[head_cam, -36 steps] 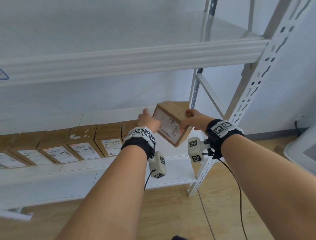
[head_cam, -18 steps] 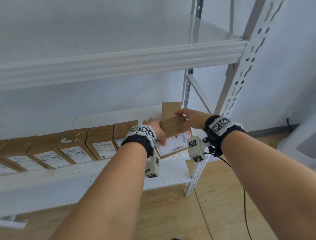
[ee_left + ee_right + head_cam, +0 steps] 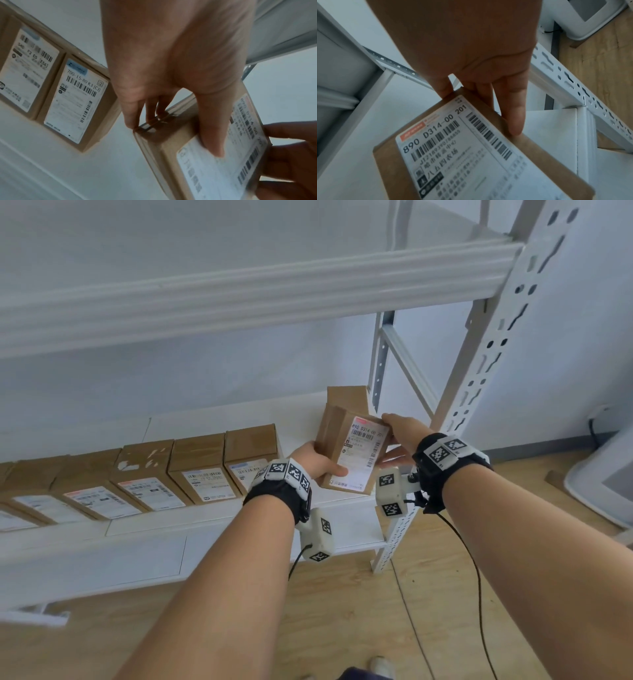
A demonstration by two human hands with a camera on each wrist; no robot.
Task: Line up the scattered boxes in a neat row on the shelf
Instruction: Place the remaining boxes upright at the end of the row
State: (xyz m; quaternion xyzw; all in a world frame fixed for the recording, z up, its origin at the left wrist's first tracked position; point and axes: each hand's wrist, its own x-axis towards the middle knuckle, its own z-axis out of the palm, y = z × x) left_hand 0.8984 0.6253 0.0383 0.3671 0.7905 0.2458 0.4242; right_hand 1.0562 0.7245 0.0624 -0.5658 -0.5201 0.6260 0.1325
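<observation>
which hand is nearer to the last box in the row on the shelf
Left. The left hand grips the held box on its side facing the last box in the row, just right of it. The right hand holds the far side, farther away.

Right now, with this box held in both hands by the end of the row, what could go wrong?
The held box is tilted and off the shelf; set down that way, it would sit crooked against the last box in the row.
Another box stands close behind, so pushing back could knock it.
The left hand lies between the held box and the row, so its fingers could get pinched.
</observation>
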